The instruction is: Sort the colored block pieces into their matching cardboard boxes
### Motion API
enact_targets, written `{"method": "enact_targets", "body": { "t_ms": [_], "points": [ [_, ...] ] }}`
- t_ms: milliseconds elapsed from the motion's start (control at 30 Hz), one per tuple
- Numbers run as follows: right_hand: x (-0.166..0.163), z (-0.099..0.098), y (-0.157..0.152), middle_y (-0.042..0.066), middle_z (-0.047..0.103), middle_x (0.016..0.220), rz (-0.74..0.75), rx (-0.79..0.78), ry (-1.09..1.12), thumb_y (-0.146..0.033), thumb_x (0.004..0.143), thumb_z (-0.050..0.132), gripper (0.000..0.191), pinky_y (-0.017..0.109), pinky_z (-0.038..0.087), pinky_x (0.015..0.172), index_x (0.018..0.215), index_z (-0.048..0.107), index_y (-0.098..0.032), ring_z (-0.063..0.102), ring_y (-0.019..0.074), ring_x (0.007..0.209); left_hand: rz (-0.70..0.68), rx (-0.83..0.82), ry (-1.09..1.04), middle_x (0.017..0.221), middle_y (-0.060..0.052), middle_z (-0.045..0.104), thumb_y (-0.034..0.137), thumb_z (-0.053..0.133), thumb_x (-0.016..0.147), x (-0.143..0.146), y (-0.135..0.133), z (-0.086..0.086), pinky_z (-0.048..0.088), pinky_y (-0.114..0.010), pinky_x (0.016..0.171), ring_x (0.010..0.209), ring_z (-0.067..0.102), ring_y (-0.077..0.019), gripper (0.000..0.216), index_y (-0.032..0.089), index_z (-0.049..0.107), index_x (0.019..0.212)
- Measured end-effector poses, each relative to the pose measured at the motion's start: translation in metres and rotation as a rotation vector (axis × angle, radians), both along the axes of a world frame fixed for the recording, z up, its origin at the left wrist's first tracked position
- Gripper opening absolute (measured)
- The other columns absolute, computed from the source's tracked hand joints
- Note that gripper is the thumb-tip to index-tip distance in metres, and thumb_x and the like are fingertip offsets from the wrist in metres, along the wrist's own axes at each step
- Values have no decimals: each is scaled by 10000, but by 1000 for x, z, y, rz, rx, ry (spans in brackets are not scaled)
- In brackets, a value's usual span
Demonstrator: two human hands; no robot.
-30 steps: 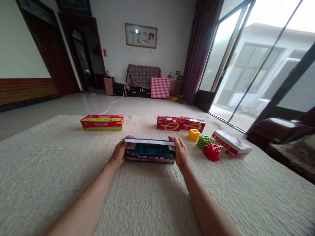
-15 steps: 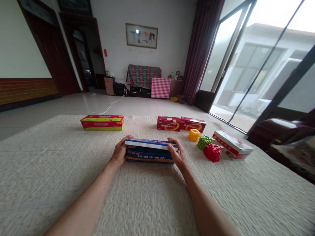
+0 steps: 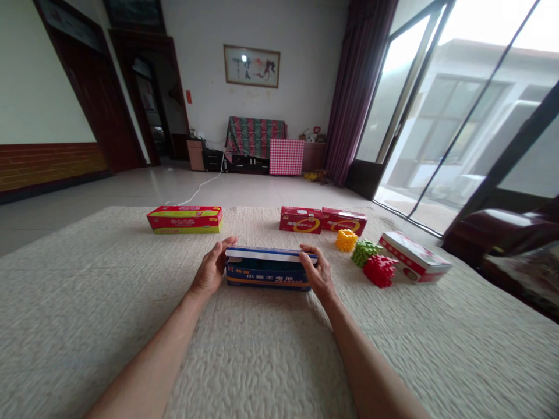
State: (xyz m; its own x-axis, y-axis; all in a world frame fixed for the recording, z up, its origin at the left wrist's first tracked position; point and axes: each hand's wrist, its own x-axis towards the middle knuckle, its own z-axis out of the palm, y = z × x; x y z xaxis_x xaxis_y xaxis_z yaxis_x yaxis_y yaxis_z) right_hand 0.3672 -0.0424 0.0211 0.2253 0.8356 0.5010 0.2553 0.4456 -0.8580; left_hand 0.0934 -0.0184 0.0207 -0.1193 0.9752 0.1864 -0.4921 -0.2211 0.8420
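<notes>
A dark blue cardboard battery box [image 3: 267,277] with orange stripes and white lettering rests on the quilted cover in front of me. Its lid flap [image 3: 269,254], white-edged, is slightly raised, leaving a dark gap along the front. My left hand [image 3: 211,269] is closed against the box's left end, its fingertips at the upper corner. At the other end my right hand [image 3: 319,272] grips the corner, thumb on the flap and fingers behind. The box's contents are hidden in shadow.
A red and yellow-green box [image 3: 184,221] lies at back left. Two dark red boxes [image 3: 301,221] stand at back right. Nearer are yellow [image 3: 346,240], green [image 3: 365,252] and red [image 3: 379,271] spiky plastic pieces, beside a white and red box [image 3: 414,257]. The quilted cover [image 3: 262,355] lies beneath everything.
My left hand has loosened a little, its fingers shifting up at the box's left end. The box's front faces me more plainly. My right hand stays at its corner.
</notes>
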Motion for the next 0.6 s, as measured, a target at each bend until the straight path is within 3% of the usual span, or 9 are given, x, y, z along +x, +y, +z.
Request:
{"method": "enact_targets", "body": {
  "t_ms": [100,233,600],
  "points": [
    [0,0,1,71,682,1092,-8,-6,6,-486,794,603,283,393,461,880,934,636,-242,615,253,992,-33,71,108,1191,-108,674,505,741,689,0,0,-3,429,-369,984,1204,539,-295,511,179,701,1081],
    [0,-2,3,73,679,1072,-16,-11,-15,-483,804,590,298,385,462,867,960,628,-232,618,244,958,26,81,252,1180,-101,680,419,778,669,-2,4,-10,419,-377,990,1162,562,-292,481,183,707,1082],
    [0,-6,3,53,670,949,-44,1,-91,-494,820,570,369,356,491,812,1050,615,-210,618,216,853,105,105,424,1117,-68,704,512,728,699,-2,6,-12,452,-344,955,1056,622,-253,531,190,687,1120]
  ]
}}
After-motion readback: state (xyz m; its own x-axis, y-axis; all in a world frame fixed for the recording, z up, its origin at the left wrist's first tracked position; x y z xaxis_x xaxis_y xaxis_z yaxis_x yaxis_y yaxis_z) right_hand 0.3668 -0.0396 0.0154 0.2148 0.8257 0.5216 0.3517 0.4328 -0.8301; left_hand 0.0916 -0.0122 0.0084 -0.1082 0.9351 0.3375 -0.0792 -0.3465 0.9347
